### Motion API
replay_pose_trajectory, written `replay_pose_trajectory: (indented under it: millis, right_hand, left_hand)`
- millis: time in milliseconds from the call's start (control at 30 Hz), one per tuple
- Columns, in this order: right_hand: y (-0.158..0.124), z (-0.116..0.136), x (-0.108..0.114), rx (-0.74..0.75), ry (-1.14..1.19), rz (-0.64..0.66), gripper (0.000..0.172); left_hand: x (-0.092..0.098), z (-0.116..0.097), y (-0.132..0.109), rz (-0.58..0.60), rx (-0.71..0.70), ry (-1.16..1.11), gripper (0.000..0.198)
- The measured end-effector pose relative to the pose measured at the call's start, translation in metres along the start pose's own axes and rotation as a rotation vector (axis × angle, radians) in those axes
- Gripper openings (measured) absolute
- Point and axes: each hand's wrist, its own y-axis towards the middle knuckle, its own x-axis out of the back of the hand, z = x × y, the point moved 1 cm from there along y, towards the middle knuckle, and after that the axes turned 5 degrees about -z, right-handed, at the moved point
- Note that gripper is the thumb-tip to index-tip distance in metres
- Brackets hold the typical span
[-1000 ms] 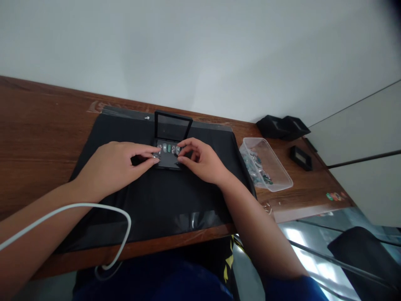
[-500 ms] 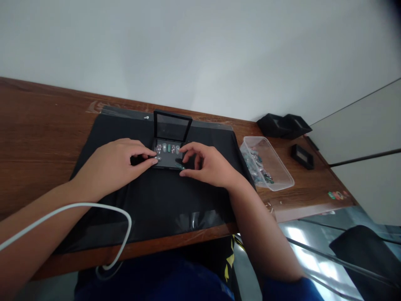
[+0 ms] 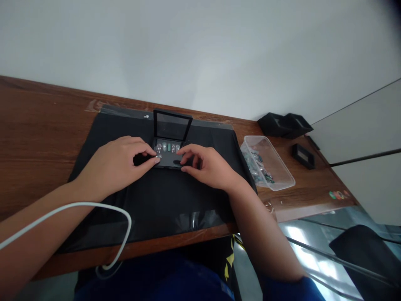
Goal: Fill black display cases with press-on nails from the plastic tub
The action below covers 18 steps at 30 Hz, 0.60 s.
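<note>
My left hand (image 3: 125,156) pinches a silvery press-on nail (image 3: 158,156) between thumb and forefinger at the left side of a black hinged case (image 3: 166,162). The case's clear-windowed lid (image 3: 171,126) stands raised. Along the back of its tray runs a row of press-on nails, among them a green one (image 3: 169,147). My right hand (image 3: 205,165) curls over the tray's right side, forefinger near the row. A dark press-on nail (image 3: 177,162) lies low over the tray at its thumb and fingertips; the exact grip is partly hidden.
A clear plastic tub (image 3: 277,167) with loose nails in small bags stands right of the black mat (image 3: 175,196). Behind it are black boxes (image 3: 283,124), with another black case (image 3: 303,156) nearby. A white cable (image 3: 94,204) crosses my left forearm.
My right fingertips and the dark nail have shifted slightly, the nail now lower over the tray. The left hand keeps its pinch with hardly any movement.
</note>
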Motion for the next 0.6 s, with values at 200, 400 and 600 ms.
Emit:
replay_pose_trajectory:
  millis: [200,400,600]
  right_hand:
    - [-0.001,0.001,-0.002,0.024,0.038,0.015,0.038]
    - [0.003,-0.002,-0.010,0.043,0.080,-0.072,0.036]
    - [0.012,0.000,-0.024,0.052,-0.073,-0.143,0.044]
  left_hand:
    - [-0.003,-0.001,0.000,-0.010,-0.026,-0.032,0.037]
    - [-0.005,-0.003,0.001,-0.007,-0.001,-0.081,0.036]
    - [-0.006,-0.004,0.004,0.004,-0.025,-0.085,0.039]
